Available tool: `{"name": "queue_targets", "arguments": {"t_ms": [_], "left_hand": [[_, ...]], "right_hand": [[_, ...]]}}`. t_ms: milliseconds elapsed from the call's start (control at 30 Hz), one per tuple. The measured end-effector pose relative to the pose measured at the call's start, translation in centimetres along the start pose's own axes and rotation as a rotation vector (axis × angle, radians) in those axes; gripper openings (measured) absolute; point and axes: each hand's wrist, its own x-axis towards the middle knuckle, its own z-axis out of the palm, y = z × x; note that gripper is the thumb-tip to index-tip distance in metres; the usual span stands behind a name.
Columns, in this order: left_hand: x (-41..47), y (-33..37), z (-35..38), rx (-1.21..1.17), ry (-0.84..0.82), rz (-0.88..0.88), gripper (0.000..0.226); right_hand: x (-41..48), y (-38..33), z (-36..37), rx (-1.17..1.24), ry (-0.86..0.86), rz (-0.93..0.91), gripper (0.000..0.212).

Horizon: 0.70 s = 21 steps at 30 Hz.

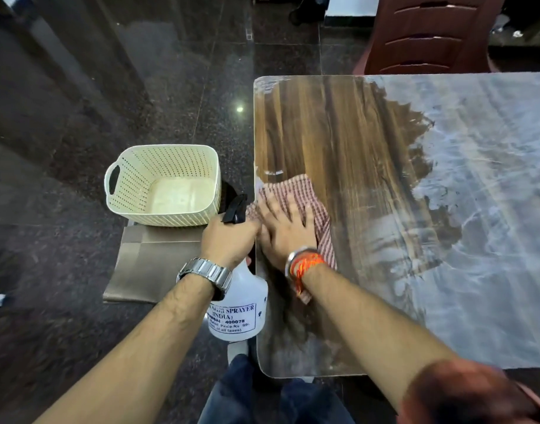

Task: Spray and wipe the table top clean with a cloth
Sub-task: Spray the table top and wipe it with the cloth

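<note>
Our right fingers [273, 211] lie spread and flat on the checked cloth [296, 194], pressing it to the counter [339, 133] hard against its left edge, about midway along. Our left fingers, mostly hidden behind the back of the left hand [228, 240], are curled tight round the neck of the spray bottle [241, 304], which hangs just off that same edge, its black nozzle touching the cloth's corner. The right hand [288, 231] carries a thread band at the wrist; the left wrist wears a metal watch [206, 273].

From the cloth outward, the wood grain shows dark and clear across the left part of the counter, while a pale, streaked film covers the right part and runs along the near edge. By our reckoning the wiping is roughly a third done. To do it well we should keep the palm flat, draw the cloth in overlapping passes from the cleared strip toward the filmed part, and carry each stroke right off the edge so no residue is left in a ridge; the near left corner looks to need another pass.

The count: one cloth, one spray bottle, one cream perforated basket [163, 185] on a low stand beside the counter's left edge, and one red chair [431, 35] at the far edge.
</note>
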Motion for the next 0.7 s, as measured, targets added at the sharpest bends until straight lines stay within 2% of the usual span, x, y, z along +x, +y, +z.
{"name": "queue_targets", "arguments": {"t_ms": [67,167,267,333,467,533,700], "left_hand": [[0.5,0.3,-0.7,0.048,-0.047,0.024,0.025],[1.3,0.9,-1.5,0.024,-0.059,0.072,0.018],[2.1,1.5,-2.1,0.001,-0.055,0.092,0.028],[2.3,2.1,-2.2,-0.003,-0.079,0.112,0.030],[1.5,3.3,-1.2,0.034,-0.126,0.154,0.017],[0.7,3.9,-0.6,0.048,-0.154,0.174,0.012],[-2.1,4.2,0.9,0.072,-0.205,0.163,0.025]], "right_hand": [[5.0,0.4,-0.6,0.003,-0.001,0.045,0.058],[10.2,1.5,-1.6,-0.013,-0.026,0.117,0.057],[9.8,1.6,-1.8,-0.051,0.010,0.108,0.058],[6.6,0.4,-1.6,-0.055,0.037,0.071,0.060],[-4.0,-2.5,0.2,-0.118,-0.078,0.014,0.066],[-9.8,-3.7,1.1,-0.052,-0.055,0.002,0.068],[-18.6,-4.5,1.7,0.035,-0.035,-0.006,0.048]]}}
